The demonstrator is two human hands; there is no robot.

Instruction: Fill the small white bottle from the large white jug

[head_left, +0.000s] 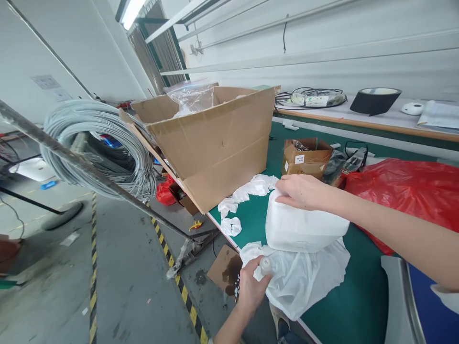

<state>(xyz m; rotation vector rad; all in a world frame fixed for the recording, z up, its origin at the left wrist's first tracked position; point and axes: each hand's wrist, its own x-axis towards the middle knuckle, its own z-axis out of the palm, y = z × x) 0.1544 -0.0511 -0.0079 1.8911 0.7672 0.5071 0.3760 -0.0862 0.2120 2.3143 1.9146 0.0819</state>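
Right grip [301, 191] on smooth, boxy white container [304, 229] beside crumpled sheeting [304, 284].

The green bench [358, 296] bore, at ten o'clock, a big box [218, 153]; twelve, a small carton [309, 160]; two, red plastic [416, 188]; six, white sheeting [304, 286].
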